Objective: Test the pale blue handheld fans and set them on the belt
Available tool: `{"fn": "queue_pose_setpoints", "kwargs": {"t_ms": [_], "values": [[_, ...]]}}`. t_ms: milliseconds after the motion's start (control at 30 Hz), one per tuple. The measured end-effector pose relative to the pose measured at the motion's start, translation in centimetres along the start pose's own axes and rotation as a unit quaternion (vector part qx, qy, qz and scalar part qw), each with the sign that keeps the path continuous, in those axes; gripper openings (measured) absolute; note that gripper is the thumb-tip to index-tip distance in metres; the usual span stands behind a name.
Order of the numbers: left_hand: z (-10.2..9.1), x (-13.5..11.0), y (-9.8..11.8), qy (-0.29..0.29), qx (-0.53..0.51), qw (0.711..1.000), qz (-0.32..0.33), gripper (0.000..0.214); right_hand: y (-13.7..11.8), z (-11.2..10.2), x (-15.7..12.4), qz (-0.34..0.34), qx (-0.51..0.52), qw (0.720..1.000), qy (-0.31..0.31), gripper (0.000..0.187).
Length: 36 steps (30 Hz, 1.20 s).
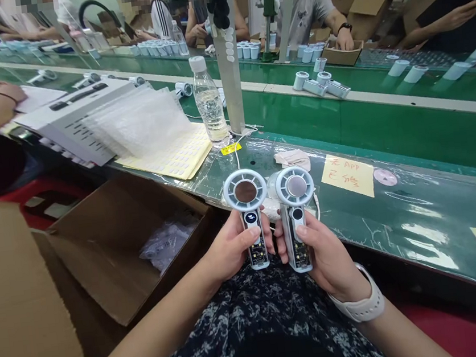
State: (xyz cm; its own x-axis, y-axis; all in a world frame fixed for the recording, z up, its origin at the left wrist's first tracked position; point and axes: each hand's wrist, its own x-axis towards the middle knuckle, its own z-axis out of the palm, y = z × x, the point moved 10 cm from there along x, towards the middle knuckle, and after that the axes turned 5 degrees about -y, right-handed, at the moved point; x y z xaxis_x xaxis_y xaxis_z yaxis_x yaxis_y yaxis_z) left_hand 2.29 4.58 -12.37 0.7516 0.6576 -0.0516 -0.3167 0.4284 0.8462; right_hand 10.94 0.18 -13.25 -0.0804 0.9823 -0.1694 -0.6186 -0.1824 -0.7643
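Two light-blue handheld fans are held upright side by side over my lap, just before the table edge. My left hand [232,246] is closed around the handle of the left fan [246,192], its thumb on the front below a small lit display that seems to read 75. The right fan [294,188] is in the grip of my right hand [326,251], thumb on its front button area; its round display is dark. Circuit parts show through both clear handles. Behind the fans lie a white cable and a crumpled cloth [292,159].
A water bottle [210,104] stands by a metal post [230,82]. Sticker sheets [176,160] and plastic bags lie left of it. An open cardboard box [114,261] sits at lower left. More fans [322,84] lie on the green conveyor [367,106]; several people work beyond.
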Motion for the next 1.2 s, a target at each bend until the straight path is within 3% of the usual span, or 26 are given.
{"fn": "queue_pose_setpoints", "kwargs": {"t_ms": [367, 500, 700, 933, 1200], "values": [[-1.0, 0.0, 0.3, 0.043, -0.033, 0.998, 0.018, 0.031, -0.5, 0.1, 0.0, -0.015, -0.010, 1.000, -0.013, 0.023], [-1.2, 0.0, 0.3, 0.038, -0.070, 0.997, 0.017, 0.041, -0.2, -0.2, 0.0, 0.004, 0.002, 1.000, 0.003, 0.025], [-0.6, 0.0, 1.0, 0.018, -0.021, 0.999, 0.037, 0.047, 0.3, -0.7, 0.0, 0.021, 0.021, 0.999, 0.027, 0.031], [-0.9, -0.1, 1.2, 0.041, 0.003, 0.998, 0.040, 0.047, 0.0, -0.5, 0.0, 0.009, 0.008, 1.000, 0.024, 0.030], [-1.6, -0.1, 0.9, 0.060, -0.044, 0.997, 0.019, 0.049, 0.0, 0.4, 0.0, 0.007, 0.030, 0.999, -0.031, 0.025]]}}
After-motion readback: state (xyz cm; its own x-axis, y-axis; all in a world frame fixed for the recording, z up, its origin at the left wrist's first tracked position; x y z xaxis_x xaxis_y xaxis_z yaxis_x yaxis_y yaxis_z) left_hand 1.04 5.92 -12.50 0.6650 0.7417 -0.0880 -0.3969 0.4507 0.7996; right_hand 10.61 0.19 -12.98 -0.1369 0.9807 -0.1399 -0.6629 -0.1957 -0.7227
